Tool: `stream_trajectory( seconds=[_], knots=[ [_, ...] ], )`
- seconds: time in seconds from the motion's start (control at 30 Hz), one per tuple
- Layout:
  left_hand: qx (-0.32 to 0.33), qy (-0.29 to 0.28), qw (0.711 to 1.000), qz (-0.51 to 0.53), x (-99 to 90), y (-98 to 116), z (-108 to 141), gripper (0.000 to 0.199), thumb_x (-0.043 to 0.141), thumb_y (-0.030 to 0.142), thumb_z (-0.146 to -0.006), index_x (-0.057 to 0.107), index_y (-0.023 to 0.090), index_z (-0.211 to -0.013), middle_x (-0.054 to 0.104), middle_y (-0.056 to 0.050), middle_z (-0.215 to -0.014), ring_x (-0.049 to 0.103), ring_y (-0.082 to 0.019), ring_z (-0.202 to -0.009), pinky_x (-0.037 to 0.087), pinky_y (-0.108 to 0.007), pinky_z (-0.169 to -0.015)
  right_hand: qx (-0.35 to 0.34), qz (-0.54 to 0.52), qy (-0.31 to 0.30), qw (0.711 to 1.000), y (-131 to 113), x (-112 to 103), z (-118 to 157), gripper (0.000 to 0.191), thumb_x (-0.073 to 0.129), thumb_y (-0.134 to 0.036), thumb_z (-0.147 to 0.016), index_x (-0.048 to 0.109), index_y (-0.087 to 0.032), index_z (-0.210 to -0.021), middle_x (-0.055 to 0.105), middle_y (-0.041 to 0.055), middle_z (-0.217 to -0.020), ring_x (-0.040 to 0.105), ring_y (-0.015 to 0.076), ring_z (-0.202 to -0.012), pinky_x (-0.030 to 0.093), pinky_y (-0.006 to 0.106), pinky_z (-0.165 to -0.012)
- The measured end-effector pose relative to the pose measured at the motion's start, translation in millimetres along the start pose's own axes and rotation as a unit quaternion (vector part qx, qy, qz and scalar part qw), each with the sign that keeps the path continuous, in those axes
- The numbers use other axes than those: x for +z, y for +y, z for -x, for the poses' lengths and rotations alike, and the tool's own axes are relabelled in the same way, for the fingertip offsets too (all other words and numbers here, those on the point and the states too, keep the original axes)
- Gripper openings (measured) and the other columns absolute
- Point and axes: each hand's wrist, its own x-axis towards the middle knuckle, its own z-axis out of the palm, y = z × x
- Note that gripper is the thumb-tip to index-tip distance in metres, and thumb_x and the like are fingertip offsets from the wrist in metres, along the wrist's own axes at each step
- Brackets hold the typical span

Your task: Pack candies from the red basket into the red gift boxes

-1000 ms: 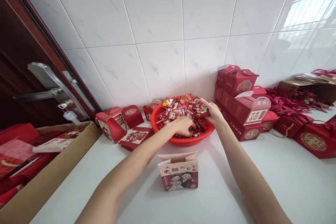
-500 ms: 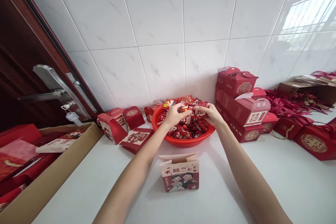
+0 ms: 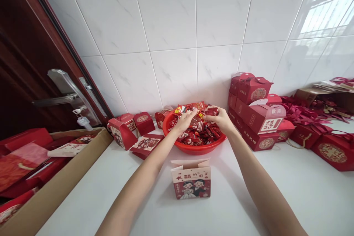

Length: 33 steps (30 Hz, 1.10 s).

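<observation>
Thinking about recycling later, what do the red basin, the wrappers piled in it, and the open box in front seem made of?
Red basin: likely plastic, slightly glossy and smoothly moulded.
Wrappers: shiny and crinkled, so probably plastic or foil film; I can't tell which.
Open box: seemingly thin printed card, fairly matte, with crisp folds.

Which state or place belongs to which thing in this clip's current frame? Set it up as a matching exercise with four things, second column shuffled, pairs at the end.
Things:
1. Right hand
2. Cartoon-couple box
3. Key bunch
4. Red basin

States or places:
A. Hanging below the door handle
B. Heaped with small wrapped packets
C. Holding a red packet
D. Standing open-topped on the white table, between the forearms

Pairs: 1-C, 2-D, 3-A, 4-B
</observation>
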Motion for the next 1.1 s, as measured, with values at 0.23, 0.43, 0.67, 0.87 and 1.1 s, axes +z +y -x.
stream_trajectory(
  seconds=[0.23, 0.43, 0.67, 0.87, 1.1],
  knots=[
    [-0.021, -0.146, 0.953, -0.264, -3.0, -3.6, 5.4, 0.019, 0.061, 0.028, -0.086, 0.075, 0.017, -0.080, 0.074, -0.006, -0.081, 0.068, -0.024, -0.083, 0.050, -0.033, -0.083, 0.029, 0.001, 0.032, 0.999, 18.5, -7.0, -6.3, 0.027, 0.082, -0.027, -0.048, 0.057, -0.019, -0.057, 0.059, -0.0033, -0.049, 0.051, 0.0118, -0.045, 0.042, 0.025, -0.047],
    [-0.039, -0.194, 0.888, -0.414, 4.6, 12.0, 6.6, 0.025, 0.064, 0.011, -0.078, 0.077, 0.019, -0.097, 0.076, -0.012, -0.098, 0.071, -0.031, -0.096, 0.053, -0.037, -0.083, 0.029, 0.005, 0.016, 0.999, 23.6, -7.6, -8.1, 0.024, 0.079, -0.025, -0.048, 0.057, -0.019, -0.055, 0.058, -0.0033, -0.045, 0.050, 0.0120, -0.043, 0.040, 0.025, -0.047],
    [-0.036, -0.177, 0.882, -0.435, 8.2, 14.3, 4.6, 0.020, 0.061, 0.010, -0.082, 0.078, 0.019, -0.088, 0.077, -0.011, -0.095, 0.072, -0.030, -0.097, 0.054, -0.035, -0.085, 0.017, 0.011, 0.007, 1.000, 23.0, -7.3, -7.0, 0.022, 0.079, -0.025, -0.050, 0.059, -0.018, -0.057, 0.058, -0.0035, -0.046, 0.050, 0.0118, -0.045, 0.040, 0.026, -0.049],
    [-0.022, -0.060, 0.937, -0.342, 0.6, 5.1, 8.6, 0.021, 0.056, 0.009, -0.086, 0.076, 0.016, -0.089, 0.078, -0.013, -0.097, 0.072, -0.030, -0.096, 0.053, -0.039, -0.088, 0.009, 0.011, -0.002, 1.000, 17.4, -5.7, -4.5, 0.023, 0.080, -0.025, -0.051, 0.061, -0.018, -0.062, 0.060, -0.0043, -0.049, 0.050, 0.0117, -0.047, 0.042, 0.026, -0.052],
    [-0.006, 0.148, 0.977, -0.156, -12.4, 14.3, 28.7, 0.023, 0.054, 0.022, -0.093, 0.075, 0.017, -0.103, 0.079, -0.008, -0.102, 0.074, -0.023, -0.094, 0.057, -0.034, -0.087, 0.007, -0.016, -0.066, 0.998, -15.7, 3.7, 7.6, 0.037, 0.083, -0.025, -0.050, 0.068, -0.018, -0.083, 0.073, 0.0002, -0.074, 0.059, 0.0133, -0.056, 0.049, 0.028, -0.058]
  ],
)
